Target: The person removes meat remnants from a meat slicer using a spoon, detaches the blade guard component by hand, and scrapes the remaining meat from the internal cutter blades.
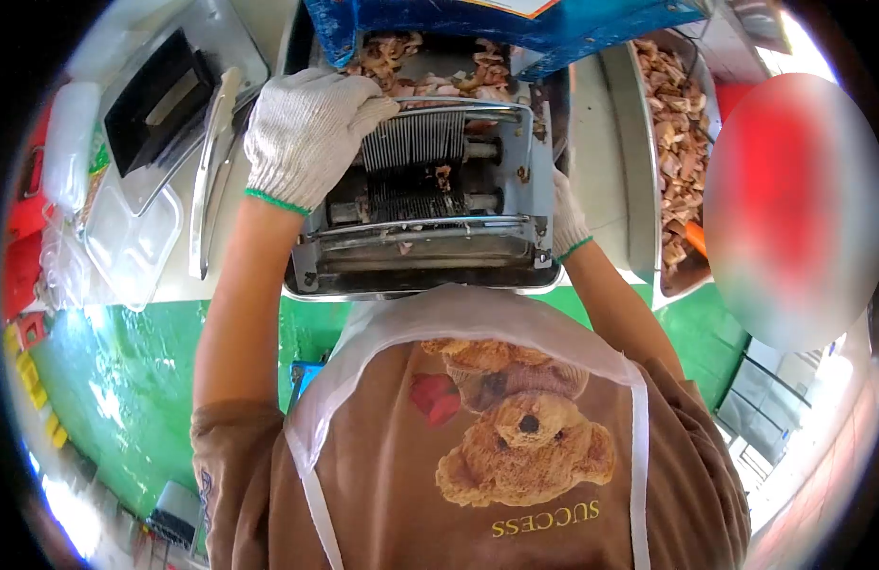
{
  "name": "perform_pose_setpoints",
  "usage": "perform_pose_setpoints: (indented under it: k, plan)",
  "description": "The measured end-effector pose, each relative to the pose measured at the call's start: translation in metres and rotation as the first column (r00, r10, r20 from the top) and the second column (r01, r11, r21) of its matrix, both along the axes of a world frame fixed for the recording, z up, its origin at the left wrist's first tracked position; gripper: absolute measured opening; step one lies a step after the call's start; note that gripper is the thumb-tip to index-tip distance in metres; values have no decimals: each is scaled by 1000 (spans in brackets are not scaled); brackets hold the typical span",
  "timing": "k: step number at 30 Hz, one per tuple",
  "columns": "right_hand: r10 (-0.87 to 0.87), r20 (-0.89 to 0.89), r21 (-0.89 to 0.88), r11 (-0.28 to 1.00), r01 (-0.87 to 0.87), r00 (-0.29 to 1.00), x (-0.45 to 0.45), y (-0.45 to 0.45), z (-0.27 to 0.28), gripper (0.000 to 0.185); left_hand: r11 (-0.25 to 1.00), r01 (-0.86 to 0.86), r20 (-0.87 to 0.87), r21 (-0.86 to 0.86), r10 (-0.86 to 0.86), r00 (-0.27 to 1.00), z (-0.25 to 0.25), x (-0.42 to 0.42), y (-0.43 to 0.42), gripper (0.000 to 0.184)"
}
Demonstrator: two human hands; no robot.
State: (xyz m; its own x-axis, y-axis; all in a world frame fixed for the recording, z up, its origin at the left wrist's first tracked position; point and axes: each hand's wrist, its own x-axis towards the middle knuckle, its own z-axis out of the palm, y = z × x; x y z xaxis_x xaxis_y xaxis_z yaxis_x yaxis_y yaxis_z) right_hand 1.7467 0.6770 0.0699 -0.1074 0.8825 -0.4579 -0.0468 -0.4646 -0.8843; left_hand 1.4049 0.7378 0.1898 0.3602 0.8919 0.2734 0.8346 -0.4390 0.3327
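Observation:
A metal cutting unit (416, 176) with rows of thin blades on rollers lies in front of me, over a metal tray (420, 285). My left hand (311, 138), in a white knitted glove, is closed on the unit's frame at its upper left corner. At the unit's right side is my right hand (570, 217), also gloved; its fingers are hidden behind the side plate. Meat pieces (387, 59) lie just beyond the unit, below a blue machine housing (554, 28). Bits of meat cling to the blades.
On the right stands a long tray (639, 161) full of meat pieces (677, 142). A knife (213, 157), a black tray (159, 100) and clear plastic containers (135, 237) are on the left. A blurred person (791, 209) is at the far right.

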Motion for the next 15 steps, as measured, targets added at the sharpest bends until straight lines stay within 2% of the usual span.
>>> perform_pose_setpoints:
  k: [1, 4, 5, 6, 7, 8, 10, 11, 14, 15]
  plan:
    - [-152, -145, -176, 976, 126, 978, -11, 0, 17, 34, 1000, -3, -7, -17, 3, 1000, 0, 1, 0, 26]
    - [-207, -365, -148, 976, 163, 908, -22, -3, 25, 33, 998, 2, -18, -56, -3, 1000, 1, 2, 0, 26]
    - [-424, -363, -367, 883, 292, 829, -31, 0, 33, 36, 998, 4, -20, -63, -6, 1000, 2, 3, 1, 26]
    - [-294, -207, -207, 945, 252, 933, -30, 0, 30, 39, 997, -1, -23, -76, -1, 1000, 5, 4, 1, 27]
    - [-174, -21, -52, 984, 173, 985, -28, -1, 24, 44, 996, -7, -25, -87, 4, 1000, 7, 6, 0, 27]
    - [-74, 181, 85, 995, 59, 981, -26, 0, 17, 49, 995, -12, -27, -98, 9, 1000, 9, 6, 1, 27]
    - [-41, 146, 168, 986, 16, 988, -22, 2, 4, 55, 993, 5, -23, -114, -7, 1000, 13, 7, 3, 29]
    - [-92, -99, 119, 988, 103, 991, -16, 6, -2, 55, 992, 16, -20, -125, -19, 1000, 13, 7, 3, 29]
    - [-2, 217, 303, 951, -65, 976, -18, 1, -16, 58, 985, 13, 5, -174, -12, 1000, 15, 8, 3, 30]
    - [25, 275, 305, 946, -112, 961, -15, 3, -16, 60, 983, 15, -1, -182, -16, 1000, 17, 9, 4, 29]
